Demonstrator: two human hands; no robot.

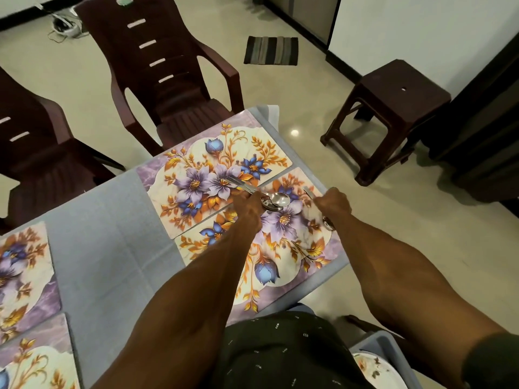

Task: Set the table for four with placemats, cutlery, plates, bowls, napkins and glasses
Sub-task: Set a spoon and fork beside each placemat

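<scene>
Floral placemats lie on a grey-blue tablecloth: a far one, a near one, and two at the left edge. My left hand grips a bundle of steel spoons and other cutlery over the seam between the two right placemats. My right hand holds one piece of cutlery, its handle pointing up-left, its other end showing below the fist, over the near placemat's right part.
Two dark brown plastic chairs stand at the table's far side. A brown stool stands to the right. A grey bin with a floral plate sits at the lower right. A striped mat lies on the floor.
</scene>
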